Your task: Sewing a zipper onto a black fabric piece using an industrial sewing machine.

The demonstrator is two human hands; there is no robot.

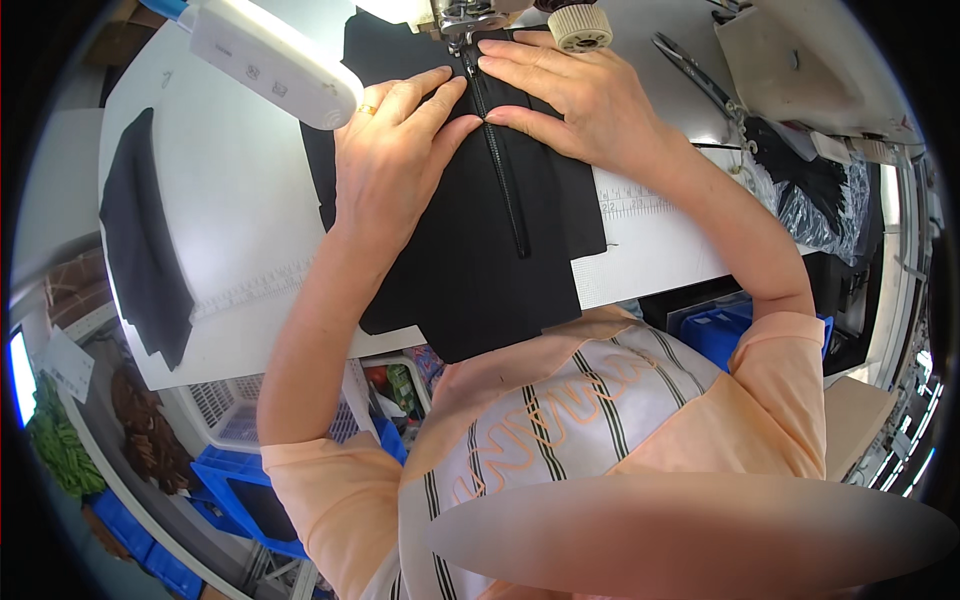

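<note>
A black fabric piece lies flat on the white sewing table, its near edge hanging over the front. A zipper runs down its middle, the upper end under the presser foot of a sewing machine. My left hand rests flat on the cloth left of the zipper, fingers stretched out, a ring on one finger. My right hand lies on the cloth to the right, fingers extended close to the presser foot. Both thumb tips meet at the zipper. The needle itself is too small to make out.
Another black fabric piece lies at the table's left. Scissors rest right of the machine, near black pieces on clear plastic. A white device overhangs the upper left. Below are a white basket and blue bins.
</note>
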